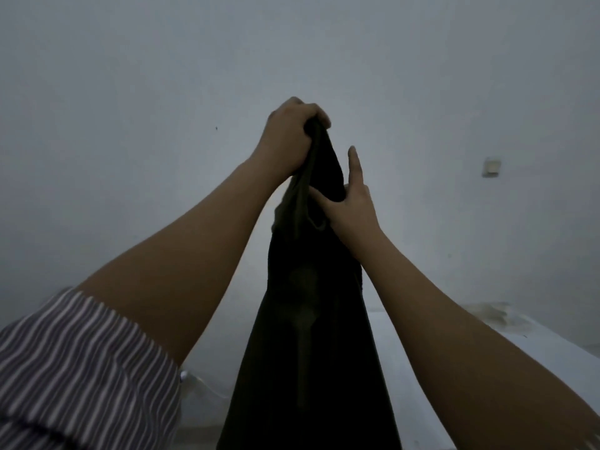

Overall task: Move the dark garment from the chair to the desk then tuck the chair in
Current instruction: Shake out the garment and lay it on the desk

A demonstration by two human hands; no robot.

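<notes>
Head view. The dark garment (311, 319) hangs lengthwise down the centre of the frame, held aloft before a bare wall (130, 92). The left hand (292, 141), just above centre, is clenched on the bunched top edge; the right hand (347, 203), slightly lower and to its right, pinches a fold between thumb and hidden fingers, the index finger extended free. The step in hand appears to be the transfer: the garment is off the chair, which is out of frame, and not yet laid down. The next move likely calls for lowering it onto the pale desk (535, 358) at lower right, keeping the hem from dragging. A striped sleeve (81, 368) fills lower left; a wall switch (491, 167) sits at middle right; the room is dim.
</notes>
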